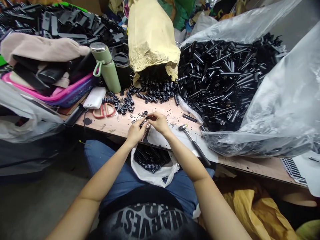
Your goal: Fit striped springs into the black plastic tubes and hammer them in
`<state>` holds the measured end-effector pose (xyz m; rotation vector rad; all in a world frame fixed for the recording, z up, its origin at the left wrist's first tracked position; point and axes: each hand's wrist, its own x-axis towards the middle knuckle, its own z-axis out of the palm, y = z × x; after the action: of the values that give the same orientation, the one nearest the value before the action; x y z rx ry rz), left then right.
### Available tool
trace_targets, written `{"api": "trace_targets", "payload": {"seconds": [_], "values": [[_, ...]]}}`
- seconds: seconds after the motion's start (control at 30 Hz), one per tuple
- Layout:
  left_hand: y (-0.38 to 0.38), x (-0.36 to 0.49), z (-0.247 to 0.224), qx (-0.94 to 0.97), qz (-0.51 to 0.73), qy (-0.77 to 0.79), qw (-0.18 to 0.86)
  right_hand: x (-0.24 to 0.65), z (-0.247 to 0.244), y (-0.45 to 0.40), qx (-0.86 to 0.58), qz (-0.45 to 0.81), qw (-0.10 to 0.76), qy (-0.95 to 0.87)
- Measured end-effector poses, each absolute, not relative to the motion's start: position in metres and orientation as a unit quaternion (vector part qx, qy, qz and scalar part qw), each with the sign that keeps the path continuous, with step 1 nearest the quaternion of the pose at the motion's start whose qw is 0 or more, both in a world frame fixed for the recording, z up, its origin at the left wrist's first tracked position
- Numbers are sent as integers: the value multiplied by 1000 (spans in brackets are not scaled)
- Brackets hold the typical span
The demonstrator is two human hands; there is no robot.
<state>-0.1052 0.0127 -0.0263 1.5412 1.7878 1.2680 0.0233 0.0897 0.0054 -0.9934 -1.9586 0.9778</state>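
At the front edge of the wooden table (pixel 117 129), my left hand (pixel 135 132) is closed on a small black ridged roller (pixel 143 123). My right hand (pixel 159 122) meets it from the right, its fingers pinched at the roller's upper end; whatever small part they hold is too small to make out. Tiny metal bits and black discs lie scattered around both hands. Behind them, ridged black rollers (pixel 152 95) spill from a yellowish paper sack (pixel 152 36). A hammer (pixel 195 145) with a black handle lies to the right of my hands. Below, a white bag (pixel 140 175) on my lap holds more rollers.
Red-handled scissors (pixel 100 111), a white power bank (pixel 95 97) and a green bottle (pixel 108 71) stand or lie at the left, near a pink basket (pixel 32 94). A large clear plastic bag (pixel 277 106) of black tubes fills the right side.
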Motion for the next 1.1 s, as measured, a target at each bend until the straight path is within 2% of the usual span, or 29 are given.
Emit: {"api": "trace_targets", "payload": {"seconds": [0.1,0.37,0.6,0.8,0.9,1.0,1.1], "values": [[12,-103,-27,557,472,645,227,24,7,87,-393,365,364,-761],[17,-101,-28,548,547,602,196,31,26,80,-285,200,348,-870],[22,-96,-43,519,636,555,135,27,47,68,-204,184,270,-923],[8,-102,-52,551,555,590,200,35,27,61,-217,247,254,-910],[13,-110,-51,534,557,599,216,26,14,87,-284,229,268,-892],[23,-114,-50,510,555,619,223,7,0,119,-385,167,199,-886],[30,-111,-50,562,485,647,176,-11,-15,134,-406,113,110,-900]]}}
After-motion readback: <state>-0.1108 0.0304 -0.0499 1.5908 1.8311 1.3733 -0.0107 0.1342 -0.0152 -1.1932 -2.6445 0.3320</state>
